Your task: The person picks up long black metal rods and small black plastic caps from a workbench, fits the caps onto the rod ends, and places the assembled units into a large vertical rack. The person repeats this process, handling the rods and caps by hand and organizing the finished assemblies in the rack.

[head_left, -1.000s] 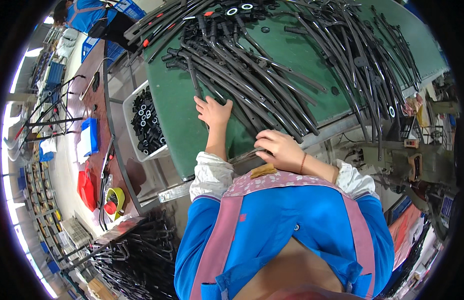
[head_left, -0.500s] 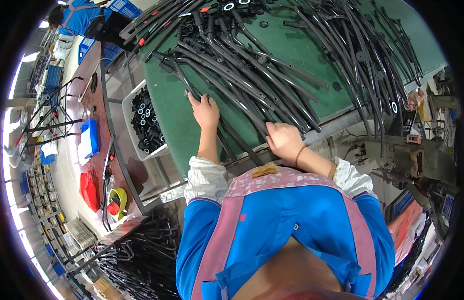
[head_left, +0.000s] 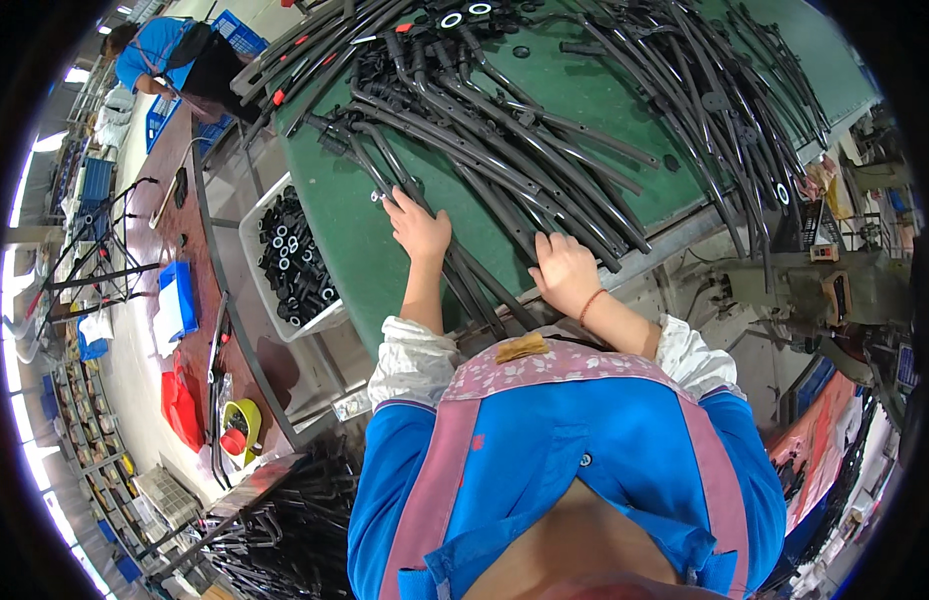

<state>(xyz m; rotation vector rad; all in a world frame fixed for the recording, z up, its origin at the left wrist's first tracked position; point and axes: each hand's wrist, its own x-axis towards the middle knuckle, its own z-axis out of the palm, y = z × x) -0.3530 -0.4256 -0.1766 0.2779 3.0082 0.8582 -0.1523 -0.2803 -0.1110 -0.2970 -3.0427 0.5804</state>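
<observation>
Both hands down among black bent tubes on a green table.

The left hand (head_left: pixel 418 228) lies flat, fingers spread, pressing on a long black tube (head_left: pixel 454 250) near the table's (head_left: pixel 604 95) front edge; the right hand (head_left: pixel 564 272) rests curled over neighbouring tube ends, grip unclear. More tubes (head_left: pixel 684 90) crowd the mat beyond. A grey bin of black fittings (head_left: pixel 294 262) stands left; another person (head_left: pixel 159 55) works far off.

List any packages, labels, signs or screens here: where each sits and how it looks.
White bin: left of the green table, open box holding black rings.
Blue crates: far left, by a co-worker, latticed.
Label: on the apron's top edge, small yellow-brown patch.
No signs or screens are clear enough to tell.
</observation>
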